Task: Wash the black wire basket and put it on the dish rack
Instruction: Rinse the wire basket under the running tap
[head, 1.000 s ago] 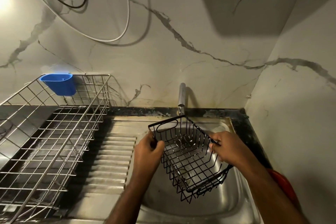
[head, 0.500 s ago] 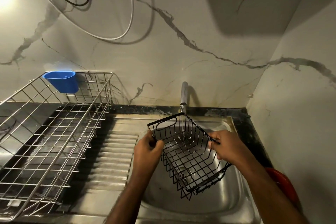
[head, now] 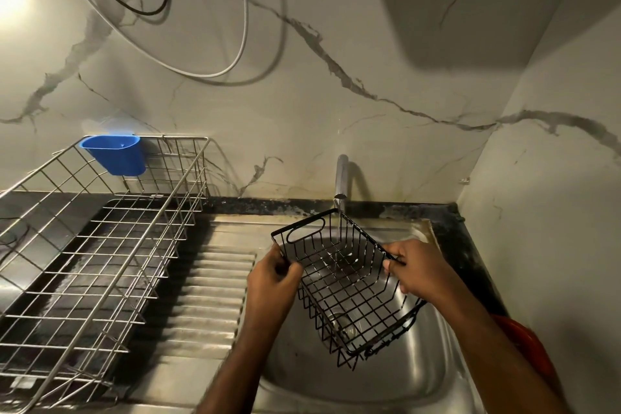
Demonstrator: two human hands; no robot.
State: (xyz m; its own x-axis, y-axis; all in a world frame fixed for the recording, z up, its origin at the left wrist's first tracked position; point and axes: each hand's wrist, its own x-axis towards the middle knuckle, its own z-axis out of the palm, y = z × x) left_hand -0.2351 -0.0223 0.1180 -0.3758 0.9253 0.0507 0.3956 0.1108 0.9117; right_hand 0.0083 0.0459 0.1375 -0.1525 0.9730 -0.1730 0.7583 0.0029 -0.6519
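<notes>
Over the sink [head: 386,376], left hand [head: 272,282] and right hand [head: 416,267] grip opposite rims of the black wire basket [head: 346,282], dish rack [head: 100,245] lying leftward.

Black wire basket [head: 346,282]: raised slightly under faucet [head: 341,178]; far end lifted toward spout. Water stream [head: 337,239] became visible, falling into basket.

Both hands held the black wire basket [head: 342,282] tilted over the steel sink [head: 403,390] — the left hand [head: 272,282] gripping its rim at nine o'clock, the right hand [head: 416,269] at three. At twelve, the tap [head: 341,178] ran a thin stream into it. The dish rack [head: 100,245] stood far left, a blue cup [head: 116,155] hooked on its back rim.
</notes>
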